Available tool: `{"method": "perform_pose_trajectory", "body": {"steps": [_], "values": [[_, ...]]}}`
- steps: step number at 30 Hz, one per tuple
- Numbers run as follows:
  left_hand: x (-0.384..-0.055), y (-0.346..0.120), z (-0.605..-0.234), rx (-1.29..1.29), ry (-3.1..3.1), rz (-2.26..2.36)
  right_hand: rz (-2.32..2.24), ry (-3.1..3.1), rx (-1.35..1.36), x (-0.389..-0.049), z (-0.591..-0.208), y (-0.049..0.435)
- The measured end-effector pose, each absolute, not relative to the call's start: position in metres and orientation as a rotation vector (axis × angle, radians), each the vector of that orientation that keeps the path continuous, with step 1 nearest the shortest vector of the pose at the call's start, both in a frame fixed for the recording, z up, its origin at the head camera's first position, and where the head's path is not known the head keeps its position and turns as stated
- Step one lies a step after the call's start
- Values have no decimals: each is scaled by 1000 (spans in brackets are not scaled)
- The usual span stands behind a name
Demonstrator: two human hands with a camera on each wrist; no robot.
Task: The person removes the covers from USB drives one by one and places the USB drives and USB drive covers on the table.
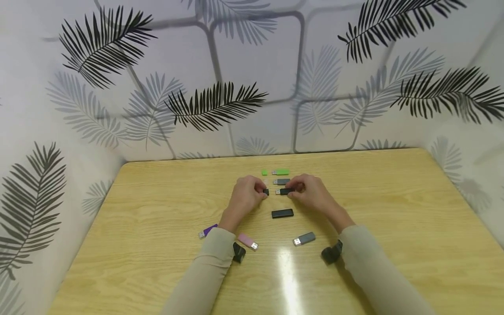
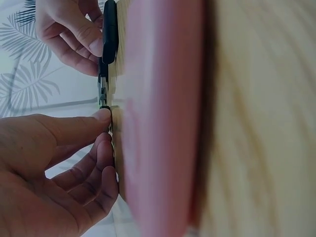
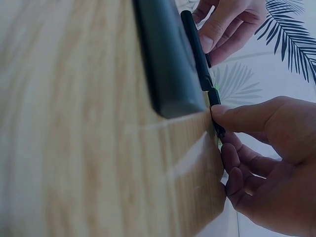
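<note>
In the head view my left hand (image 1: 245, 192) pinches a small black cap (image 1: 266, 192) between thumb and fingertips. My right hand (image 1: 313, 193) holds the rear end of a black USB stick (image 1: 284, 191), whose metal plug points left at the cap. A narrow gap shows between plug and cap. Just beyond lie a grey USB stick (image 1: 281, 181) and a pale cap (image 1: 265, 181), partly behind my left fingers. Farther back are a green USB stick (image 1: 281, 172) and its separate green cap (image 1: 264, 173). Nearer me lies another black stick (image 1: 282, 213), its plug not showing.
A purple USB stick (image 1: 210, 230), partly behind my left sleeve, and a pink one (image 1: 247, 241) lie near my left forearm. A grey one (image 1: 305, 239) lies by my right wrist. The wooden table (image 1: 157, 210) meets a leaf-patterned backdrop (image 1: 252, 78) at its far edge.
</note>
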State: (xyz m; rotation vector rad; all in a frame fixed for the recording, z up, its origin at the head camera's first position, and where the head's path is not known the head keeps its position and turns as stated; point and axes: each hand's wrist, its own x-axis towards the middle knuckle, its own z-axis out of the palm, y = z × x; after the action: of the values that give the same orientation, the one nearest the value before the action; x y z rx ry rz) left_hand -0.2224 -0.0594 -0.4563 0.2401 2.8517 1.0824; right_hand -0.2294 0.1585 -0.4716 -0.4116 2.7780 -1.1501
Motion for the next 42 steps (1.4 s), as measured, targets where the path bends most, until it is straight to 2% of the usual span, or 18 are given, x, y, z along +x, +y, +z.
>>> {"method": "perform_pose_trajectory", "body": {"steps": [14,27,42], "values": [[-212,-74,-458,290,2751,1371,-1224,2743,-339,-222,-466,164],[-189,-96,-452,362,2708,1592,-1358,2747,-464,-196,-460,180],[-166,-113,-453,288,2496,1878,-1467,2685,-467,-174,-463,182]]}}
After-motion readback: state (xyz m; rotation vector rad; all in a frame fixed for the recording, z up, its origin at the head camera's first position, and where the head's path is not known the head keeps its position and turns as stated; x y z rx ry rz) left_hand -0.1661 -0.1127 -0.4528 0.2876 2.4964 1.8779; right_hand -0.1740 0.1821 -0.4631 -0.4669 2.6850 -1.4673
